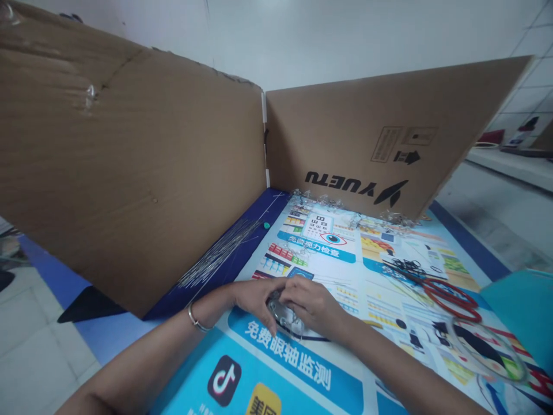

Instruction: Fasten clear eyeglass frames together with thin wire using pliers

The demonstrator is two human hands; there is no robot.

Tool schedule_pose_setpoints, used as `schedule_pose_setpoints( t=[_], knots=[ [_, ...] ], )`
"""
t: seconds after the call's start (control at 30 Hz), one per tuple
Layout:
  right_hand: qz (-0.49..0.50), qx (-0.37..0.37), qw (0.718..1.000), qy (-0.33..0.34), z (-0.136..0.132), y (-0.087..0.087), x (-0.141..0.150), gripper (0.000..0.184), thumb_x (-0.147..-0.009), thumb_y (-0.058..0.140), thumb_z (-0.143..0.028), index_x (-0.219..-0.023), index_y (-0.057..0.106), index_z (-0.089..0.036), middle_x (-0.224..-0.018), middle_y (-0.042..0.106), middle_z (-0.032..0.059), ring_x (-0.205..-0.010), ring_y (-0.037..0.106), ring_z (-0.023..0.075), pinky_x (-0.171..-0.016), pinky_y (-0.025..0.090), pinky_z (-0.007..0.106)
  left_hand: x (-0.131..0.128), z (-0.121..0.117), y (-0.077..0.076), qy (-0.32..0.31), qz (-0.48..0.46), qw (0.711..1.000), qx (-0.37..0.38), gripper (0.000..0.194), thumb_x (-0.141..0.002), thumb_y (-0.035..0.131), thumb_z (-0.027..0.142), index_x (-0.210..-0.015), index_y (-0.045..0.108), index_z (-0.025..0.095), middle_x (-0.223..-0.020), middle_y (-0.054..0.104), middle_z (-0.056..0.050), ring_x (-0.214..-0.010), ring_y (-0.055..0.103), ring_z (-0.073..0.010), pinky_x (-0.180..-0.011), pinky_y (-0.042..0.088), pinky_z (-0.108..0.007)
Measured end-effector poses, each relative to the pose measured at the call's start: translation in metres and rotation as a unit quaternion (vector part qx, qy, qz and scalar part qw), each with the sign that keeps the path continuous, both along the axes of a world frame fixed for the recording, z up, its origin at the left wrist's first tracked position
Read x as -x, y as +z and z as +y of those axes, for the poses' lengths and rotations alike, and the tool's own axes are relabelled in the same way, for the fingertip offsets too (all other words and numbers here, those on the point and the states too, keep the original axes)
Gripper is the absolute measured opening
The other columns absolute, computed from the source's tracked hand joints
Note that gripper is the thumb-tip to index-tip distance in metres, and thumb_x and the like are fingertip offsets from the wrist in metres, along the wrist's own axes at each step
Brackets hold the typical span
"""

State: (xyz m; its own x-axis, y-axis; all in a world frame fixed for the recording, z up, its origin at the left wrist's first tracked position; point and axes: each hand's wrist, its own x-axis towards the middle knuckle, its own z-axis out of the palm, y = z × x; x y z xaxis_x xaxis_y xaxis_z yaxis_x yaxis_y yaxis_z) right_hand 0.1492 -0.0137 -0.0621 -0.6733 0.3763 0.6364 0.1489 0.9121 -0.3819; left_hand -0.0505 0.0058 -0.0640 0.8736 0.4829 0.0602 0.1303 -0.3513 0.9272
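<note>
My left hand (259, 302) and my right hand (311, 305) meet over the printed sheet (332, 276). Between them is a small silvery, see-through looped piece (285, 316), partly hidden by the fingers; its exact kind is too blurred to tell. The left thumb and fingers curl around its left side, while the right fingers pinch at its upper edge. Beyond my left forearm, a bundle of thin metal wires (218, 256) lies on a dark blue surface.
Brown cardboard panels (173, 144) stand at the left and back. Several clear looped pieces (319, 200) line the back panel's foot. To the right lie red-handled scissors (451, 297), small black rings (408, 266), a clear round dish (486, 349) and a teal box (521, 314).
</note>
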Motion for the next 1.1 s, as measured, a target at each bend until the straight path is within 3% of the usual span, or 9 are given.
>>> schedule_pose_setpoints(
  t=[0.3, 0.63, 1.1],
  knots=[
    [-0.025, -0.007, 1.000, -0.012, -0.003, -0.002, -0.002, 0.020, -0.086, 0.044, -0.009, -0.092, 0.061, -0.020, -0.087, 0.056, 0.0054, -0.077, 0.055, 0.0136, -0.065, 0.046, 0.024, 0.001, -0.005, 0.003, 0.002, 0.013, 1.000, -0.015, 0.090, -0.055, 0.083, 0.031, -0.133, 0.040, 0.020, -0.129, 0.049, -0.008, -0.121, 0.043, -0.0279, -0.104, 0.033, -0.036],
    [-0.026, -0.012, 0.999, -0.020, -0.010, -0.001, 0.000, 0.020, -0.087, 0.045, -0.011, -0.095, 0.061, -0.022, -0.090, 0.058, 0.0057, -0.081, 0.056, 0.0142, -0.066, 0.048, 0.025, 0.000, -0.007, -0.001, 0.007, 0.000, 0.998, -0.060, 0.082, -0.051, 0.084, 0.042, -0.122, 0.050, 0.019, -0.122, 0.054, -0.007, -0.113, 0.049, -0.0281, -0.098, 0.038, -0.036],
    [-0.033, -0.017, 0.998, -0.059, -0.011, -0.004, -0.013, 0.035, -0.088, 0.051, -0.018, -0.122, 0.048, -0.024, -0.105, 0.055, 0.0093, -0.094, 0.056, 0.0188, -0.076, 0.050, 0.031, -0.005, -0.010, 0.007, -0.005, -0.015, 0.997, -0.074, 0.076, -0.052, 0.082, 0.042, -0.120, 0.055, 0.019, -0.116, 0.058, -0.006, -0.109, 0.053, -0.0261, -0.096, 0.039, -0.034]
  ],
)
